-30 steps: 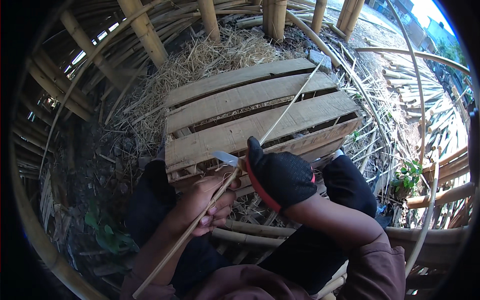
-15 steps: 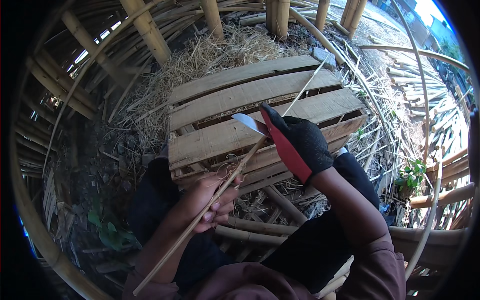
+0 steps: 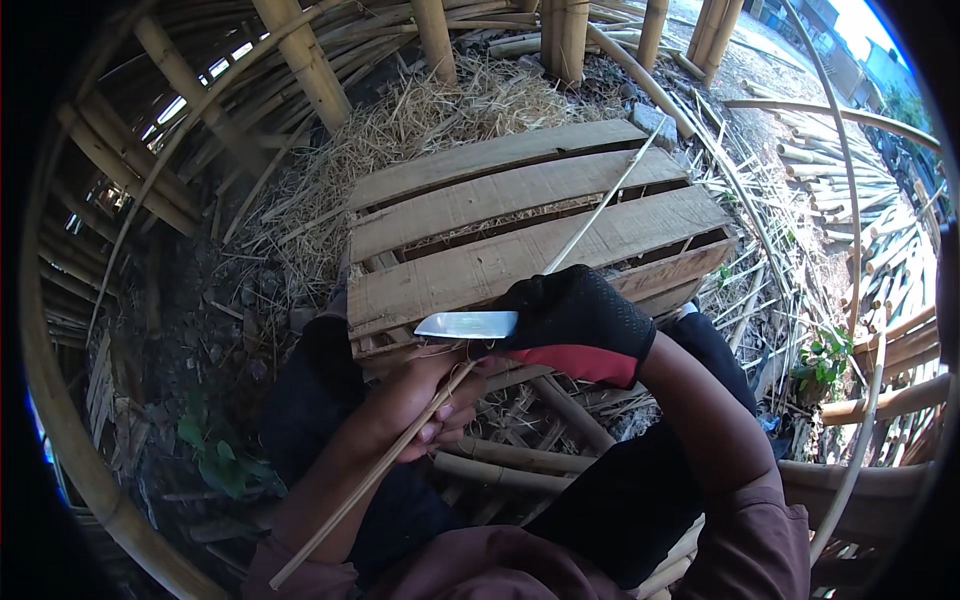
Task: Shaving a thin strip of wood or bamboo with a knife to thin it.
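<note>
My bare left hand [image 3: 432, 395] is closed around a long thin bamboo strip [image 3: 375, 473]. The strip slants from beside my left forearm up to the far right, over a slatted wooden crate [image 3: 440, 277]. My right hand [image 3: 580, 322], in a black and red glove, is closed on a knife whose handle is hidden in the fist. The knife's blade [image 3: 465, 325] points left, just above my left fingers and close to the strip. Thin curled shavings hang by the left hand. The strip passes behind the gloved hand and shows again beyond it.
Dry straw-like shavings [image 3: 420, 125] lie heaped behind the crate. Bamboo posts [image 3: 436, 42] rise at the back, and cut bamboo poles [image 3: 895, 235] are piled at the right. A leafy plant [image 3: 822, 362] grows there. Curved bamboo lengths lean across both sides.
My right hand has drawn the knife down and back toward my left hand, and the blade has turned from slanting to nearly level. My left hand still grips the strip in about the same place.
</note>
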Available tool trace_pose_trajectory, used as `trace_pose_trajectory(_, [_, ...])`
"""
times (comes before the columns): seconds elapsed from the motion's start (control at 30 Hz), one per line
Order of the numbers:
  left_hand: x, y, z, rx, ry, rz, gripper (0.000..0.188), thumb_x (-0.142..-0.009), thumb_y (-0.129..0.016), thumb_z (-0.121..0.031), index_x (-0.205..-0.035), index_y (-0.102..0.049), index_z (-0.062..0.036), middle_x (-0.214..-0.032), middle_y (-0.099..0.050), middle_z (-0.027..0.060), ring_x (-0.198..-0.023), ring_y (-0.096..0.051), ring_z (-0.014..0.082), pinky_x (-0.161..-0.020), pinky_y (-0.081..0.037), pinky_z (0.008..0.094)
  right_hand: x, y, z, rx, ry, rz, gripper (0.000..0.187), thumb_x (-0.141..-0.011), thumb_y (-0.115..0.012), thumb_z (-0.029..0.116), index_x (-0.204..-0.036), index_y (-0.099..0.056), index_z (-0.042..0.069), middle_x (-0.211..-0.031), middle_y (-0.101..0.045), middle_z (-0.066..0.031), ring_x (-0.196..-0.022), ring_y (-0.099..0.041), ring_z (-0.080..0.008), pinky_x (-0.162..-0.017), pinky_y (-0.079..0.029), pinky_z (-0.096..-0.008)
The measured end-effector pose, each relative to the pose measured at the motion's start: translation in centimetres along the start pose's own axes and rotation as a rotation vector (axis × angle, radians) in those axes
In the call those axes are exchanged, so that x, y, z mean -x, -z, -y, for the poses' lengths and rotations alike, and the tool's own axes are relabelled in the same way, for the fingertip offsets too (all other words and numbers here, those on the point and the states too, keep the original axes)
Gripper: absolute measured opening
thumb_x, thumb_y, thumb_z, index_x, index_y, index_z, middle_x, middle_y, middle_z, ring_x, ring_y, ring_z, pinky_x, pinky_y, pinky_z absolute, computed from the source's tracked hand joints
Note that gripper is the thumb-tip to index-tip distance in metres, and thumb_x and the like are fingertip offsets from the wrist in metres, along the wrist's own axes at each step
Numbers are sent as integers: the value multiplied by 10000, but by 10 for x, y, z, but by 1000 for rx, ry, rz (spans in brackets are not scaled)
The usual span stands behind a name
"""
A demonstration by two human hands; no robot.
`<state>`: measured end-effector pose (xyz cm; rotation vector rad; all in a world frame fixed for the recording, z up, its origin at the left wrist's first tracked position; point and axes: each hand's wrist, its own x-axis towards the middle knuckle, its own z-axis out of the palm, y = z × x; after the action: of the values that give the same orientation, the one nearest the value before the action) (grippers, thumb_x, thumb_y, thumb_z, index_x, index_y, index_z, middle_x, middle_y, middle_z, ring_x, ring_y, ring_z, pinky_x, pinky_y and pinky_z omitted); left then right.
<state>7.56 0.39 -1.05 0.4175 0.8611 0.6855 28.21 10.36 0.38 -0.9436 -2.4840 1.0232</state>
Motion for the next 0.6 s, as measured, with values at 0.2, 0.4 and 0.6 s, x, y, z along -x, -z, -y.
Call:
trace_pose_trajectory(0.2, [1,-2,-1,48,0,-4,376,-1059,-323,-383,-1093,-547,-84,-493,-416,-30,-298,-339,52,-313,-217,203,1,1,-19,209,574,-172,229,-889,-665,243,-1095,-716,157,-853,-656,-129,-755,-644,-300,-690,-503,-375])
trace_pose_trajectory(0.4, [3,2,-5,61,-3,-31,382,-1064,-323,-373,-1076,-548,-64,-489,-397,-32,-295,-314,48,-306,-205,194,10,18,-10,-298,277,-166,210,-877,-682,199,-1023,-673,49,-727,-587,-65,-624,-607,-175,-549,-451,-263])
trace_pose_trajectory(0.6, [8,1,-12,25,-39,-60,363,-1065,-311,-329,-1058,-534,-43,-490,-384,-39,-303,-294,38,-302,-198,187,21,32,-29,-1327,45,-248,286,-909,-668,249,-972,-664,-29,-618,-527,-29,-503,-489,-108,-479,-348,-237])
